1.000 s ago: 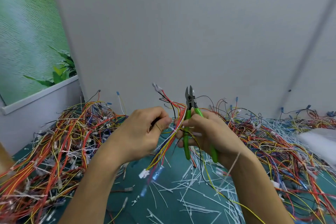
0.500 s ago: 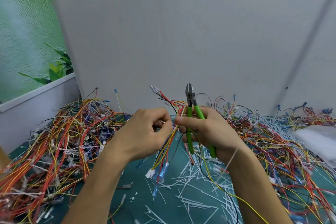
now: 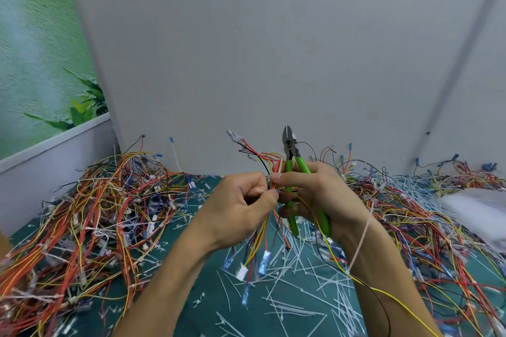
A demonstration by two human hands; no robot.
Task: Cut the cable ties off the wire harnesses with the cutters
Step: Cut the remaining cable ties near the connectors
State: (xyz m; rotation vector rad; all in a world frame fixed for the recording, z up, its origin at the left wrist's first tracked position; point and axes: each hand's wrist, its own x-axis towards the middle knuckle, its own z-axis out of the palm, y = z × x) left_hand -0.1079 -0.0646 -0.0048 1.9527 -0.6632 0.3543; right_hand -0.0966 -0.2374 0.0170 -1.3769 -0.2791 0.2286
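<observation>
I see grey wall panel [image 3: 273, 49] filling most of upper view, with dark diagonal seam [image 3: 465, 57] crossing its right part. Left of panel: green mural [image 3: 35, 49], painted broad leaves [image 3: 82, 107] near its lower edge, white ledge [image 3: 54, 142] just under it. Below panel: teal tabletop [image 3: 202, 317]. Below panel's right end: pale white bundle [image 3: 476, 210] on tabletop, blurred; I can't tell whether bag or sheet.

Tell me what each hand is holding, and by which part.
Right hand grips the cutters by their green handles, its thumb and forefinger also pinching the wire harness. Left hand pinches the same harness mid-length.
</observation>
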